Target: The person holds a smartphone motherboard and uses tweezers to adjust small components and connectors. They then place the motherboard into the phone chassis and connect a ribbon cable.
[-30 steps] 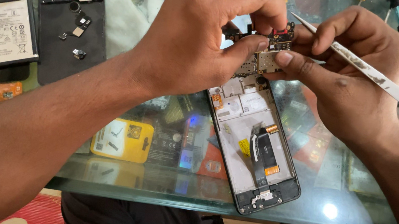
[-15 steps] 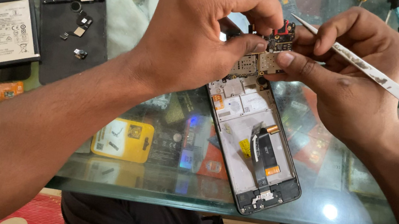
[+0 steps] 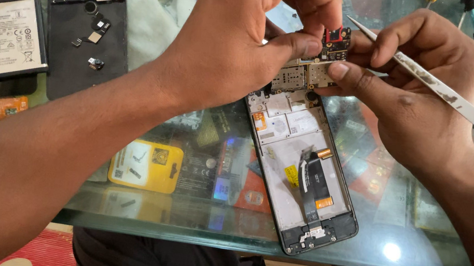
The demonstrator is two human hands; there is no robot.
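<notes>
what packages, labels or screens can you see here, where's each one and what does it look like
Battery label: far left on the table, white rectangle with small dark print, on a flat dark battery.
Yellow packet: under the glass top, below the left forearm, flat yellow rectangle with a white panel.
Yellow sticker: inside the opened phone, small and yellow.
No lit screen.

The hands (image 3: 332, 60) have raised the circuit board (image 3: 313, 64) slightly.

Bare forearms, no sleeves; dark trousers under table; no rings, no watch
</notes>
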